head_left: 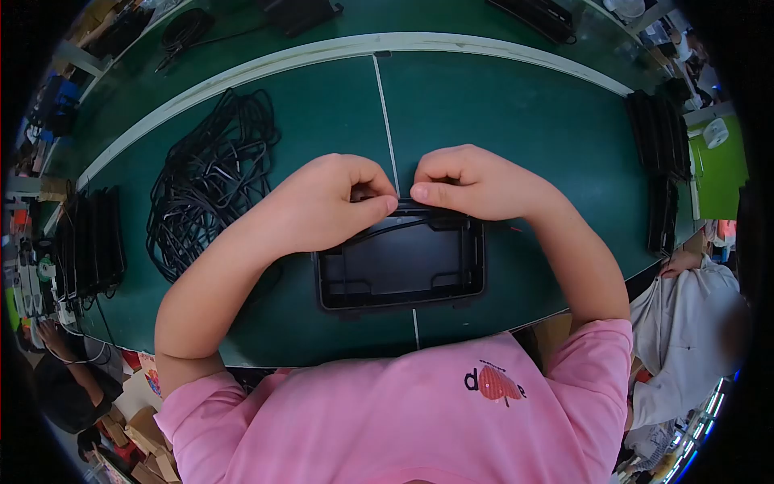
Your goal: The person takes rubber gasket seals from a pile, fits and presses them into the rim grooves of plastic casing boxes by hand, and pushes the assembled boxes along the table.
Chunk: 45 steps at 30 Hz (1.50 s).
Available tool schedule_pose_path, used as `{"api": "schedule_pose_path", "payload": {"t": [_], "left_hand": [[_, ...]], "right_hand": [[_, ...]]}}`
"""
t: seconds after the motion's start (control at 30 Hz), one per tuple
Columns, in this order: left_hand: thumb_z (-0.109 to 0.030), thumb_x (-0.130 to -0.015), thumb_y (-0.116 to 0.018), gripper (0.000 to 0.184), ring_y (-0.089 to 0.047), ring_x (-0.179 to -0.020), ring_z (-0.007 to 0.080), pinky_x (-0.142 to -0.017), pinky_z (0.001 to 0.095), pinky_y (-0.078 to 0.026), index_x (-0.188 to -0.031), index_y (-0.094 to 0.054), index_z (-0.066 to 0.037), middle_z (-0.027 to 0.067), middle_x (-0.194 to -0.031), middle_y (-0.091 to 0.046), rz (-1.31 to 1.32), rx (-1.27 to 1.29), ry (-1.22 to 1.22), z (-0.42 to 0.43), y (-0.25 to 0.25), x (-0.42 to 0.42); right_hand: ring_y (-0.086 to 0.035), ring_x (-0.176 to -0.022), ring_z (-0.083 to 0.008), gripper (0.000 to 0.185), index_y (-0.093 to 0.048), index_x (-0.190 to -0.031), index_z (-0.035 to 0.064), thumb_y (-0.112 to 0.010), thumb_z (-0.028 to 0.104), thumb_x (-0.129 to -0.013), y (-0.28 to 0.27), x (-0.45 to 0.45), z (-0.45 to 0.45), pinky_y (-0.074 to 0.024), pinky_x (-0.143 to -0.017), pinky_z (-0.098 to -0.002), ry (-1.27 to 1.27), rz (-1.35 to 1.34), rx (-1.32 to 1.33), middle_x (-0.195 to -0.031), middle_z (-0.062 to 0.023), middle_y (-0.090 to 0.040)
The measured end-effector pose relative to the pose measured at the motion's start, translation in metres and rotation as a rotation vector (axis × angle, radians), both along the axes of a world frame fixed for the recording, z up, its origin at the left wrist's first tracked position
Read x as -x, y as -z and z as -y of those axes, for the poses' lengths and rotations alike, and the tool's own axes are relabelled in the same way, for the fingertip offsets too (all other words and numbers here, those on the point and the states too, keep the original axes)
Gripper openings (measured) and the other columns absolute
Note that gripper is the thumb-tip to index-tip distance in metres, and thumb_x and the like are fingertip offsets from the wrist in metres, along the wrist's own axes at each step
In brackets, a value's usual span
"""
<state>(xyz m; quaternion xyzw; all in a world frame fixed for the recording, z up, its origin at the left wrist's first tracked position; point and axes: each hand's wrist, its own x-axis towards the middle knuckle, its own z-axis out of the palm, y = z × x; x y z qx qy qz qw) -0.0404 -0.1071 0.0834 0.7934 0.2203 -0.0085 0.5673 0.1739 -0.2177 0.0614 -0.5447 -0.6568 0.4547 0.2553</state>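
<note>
An open black plastic case (395, 270) lies on the green bench in front of me, its shallow inside facing up. A thin black cable (397, 229) crosses its far part, with a small red tip (516, 229) showing past the right side. My left hand (343, 202) is closed, thumb against bent fingers, at the middle of the case's far edge. Just right of it, my right hand (476, 184) is closed in a similar pinch at the same edge. What the fingertips hold is hidden between the two hands.
A tangled heap of black cables (211, 181) lies on the left of the bench. Black cases stand in rows at the left (90, 242) and right (659, 137) ends. A pale raised rail (322, 51) bounds the far side. Other people sit at both sides.
</note>
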Motion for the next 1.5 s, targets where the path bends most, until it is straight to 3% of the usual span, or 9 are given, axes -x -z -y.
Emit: {"api": "schedule_pose_path", "payload": {"t": [0.33, 0.47, 0.53, 0.7, 0.9, 1.27, 1.33, 1.5], "left_hand": [[-0.015, -0.089, -0.067, 0.02, -0.062, -0.074, 0.0118, -0.069, 0.0272, -0.05, -0.096, -0.069, 0.004, 0.0086, -0.081, -0.068, -0.053, 0.097, -0.091, 0.001, 0.002, 0.006], [-0.014, -0.088, -0.067, 0.022, -0.062, -0.077, 0.0126, -0.072, 0.0271, -0.051, -0.1, -0.068, 0.004, 0.0094, -0.085, -0.068, -0.009, 0.219, -0.116, -0.006, 0.004, 0.015], [-0.014, -0.088, -0.068, 0.022, -0.063, -0.079, 0.0131, -0.073, 0.0275, -0.051, -0.102, -0.068, 0.003, 0.0099, -0.087, -0.068, 0.0, 0.236, -0.14, -0.005, 0.005, 0.02], [-0.01, -0.081, -0.073, 0.023, -0.064, -0.092, 0.0224, -0.082, 0.0324, -0.051, -0.1, -0.066, 0.001, 0.0115, -0.095, -0.065, 0.075, -0.17, -0.149, 0.011, -0.001, 0.032], [-0.007, -0.08, -0.072, 0.016, -0.062, -0.088, 0.0276, -0.076, 0.0357, -0.05, -0.094, -0.065, -0.002, 0.0117, -0.09, -0.062, 0.256, -0.379, -0.209, 0.018, 0.005, 0.041], [-0.003, -0.081, -0.069, 0.011, -0.061, -0.085, 0.0281, -0.073, 0.0364, -0.05, -0.089, -0.063, -0.003, 0.0103, -0.087, -0.06, 0.299, -0.417, -0.201, 0.018, 0.01, 0.042], [-0.003, -0.081, -0.069, 0.011, -0.061, -0.085, 0.0282, -0.073, 0.0366, -0.049, -0.089, -0.063, -0.004, 0.0103, -0.087, -0.06, 0.315, -0.424, -0.203, 0.018, 0.01, 0.043], [-0.002, -0.08, -0.069, 0.012, -0.061, -0.086, 0.0284, -0.073, 0.0368, -0.049, -0.09, -0.062, -0.004, 0.0101, -0.087, -0.06, 0.304, -0.417, -0.198, 0.016, 0.01, 0.043]], "right_hand": [[-0.05, -0.068, -0.0193, 0.022, -0.059, -0.083, 0.0013, -0.063, 0.019, -0.094, -0.01, 0.012, -0.01, -0.0428, -0.064, -0.0321, -0.097, 0.054, 0.1, -0.073, -0.0075, -0.053], [-0.05, -0.068, -0.0193, 0.023, -0.059, -0.084, 0.0008, -0.063, 0.021, -0.095, -0.016, 0.011, -0.013, -0.0428, -0.063, -0.0323, -0.134, 0.135, 0.124, -0.073, -0.0081, -0.053], [-0.048, -0.063, -0.0191, 0.026, -0.063, -0.086, 0.0035, -0.061, 0.027, -0.096, -0.009, 0.014, -0.015, -0.0421, -0.06, -0.0326, -0.048, 0.03, 0.113, -0.066, -0.0092, -0.053], [-0.053, -0.068, -0.0232, 0.026, -0.06, -0.086, -0.0003, -0.062, 0.024, -0.095, -0.017, 0.023, -0.021, -0.0434, -0.063, -0.0343, -0.114, 0.12, 0.063, -0.074, -0.0106, -0.055], [-0.059, -0.075, -0.032, 0.028, -0.063, -0.086, 0.0018, -0.058, 0.027, -0.095, -0.019, 0.028, -0.016, -0.0462, -0.066, -0.0404, -0.122, 0.25, -0.125, -0.078, -0.0156, -0.06], [-0.057, -0.07, -0.0294, 0.032, -0.062, -0.086, 0.0011, -0.058, 0.031, -0.097, -0.013, 0.031, -0.023, -0.0452, -0.064, -0.0382, -0.136, 0.123, -0.068, -0.075, -0.0152, -0.058], [-0.056, -0.07, -0.0284, 0.031, -0.063, -0.086, 0.0014, -0.059, 0.031, -0.096, -0.01, 0.029, -0.023, -0.0448, -0.064, -0.0375, -0.089, 0.087, 0.069, -0.075, -0.0147, -0.058], [-0.058, -0.072, -0.0304, 0.032, -0.062, -0.084, 0.0026, -0.058, 0.032, -0.096, -0.011, 0.033, -0.019, -0.0454, -0.065, -0.0401, -0.115, 0.18, -0.07, -0.077, -0.0142, -0.059]]}}
